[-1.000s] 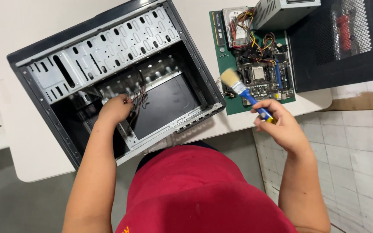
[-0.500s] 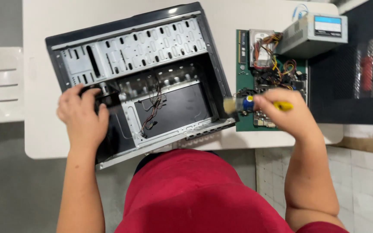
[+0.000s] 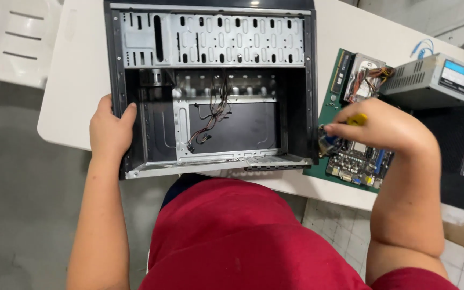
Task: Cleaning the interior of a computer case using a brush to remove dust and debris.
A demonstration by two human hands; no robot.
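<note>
Open black metal computer case [image 3: 210, 86] lies on its side on the white surface [image 3: 76, 80], interior facing up, near edge overhanging toward the person. Inside: perforated grey steel drive bay panel [image 3: 210, 38] across the top, loose bundle of thin wires [image 3: 210, 115] hanging over the dark base plate.

Left hand [image 3: 109, 131] grips the case's left wall, thumb hooked over the rim into the interior, fingers wrapped round the outside – clenched on the case.

Right hand [image 3: 382, 129] sits over the green motherboard [image 3: 353, 156] just right of the case, fist closed round a yellow-handled brush [image 3: 356, 119]; only the yellow handle end and a bit of blue show, bristles hidden by the hand. Fingers clenched on the brush.

Motherboard lies flat on the surface, touching or almost touching the case's right wall. A grey box-shaped power supply [image 3: 430, 80] rests at its far right corner, with coloured cables [image 3: 366, 80] bunched between them.

White plastic chair [image 3: 12, 37] far left, off the surface.
</note>
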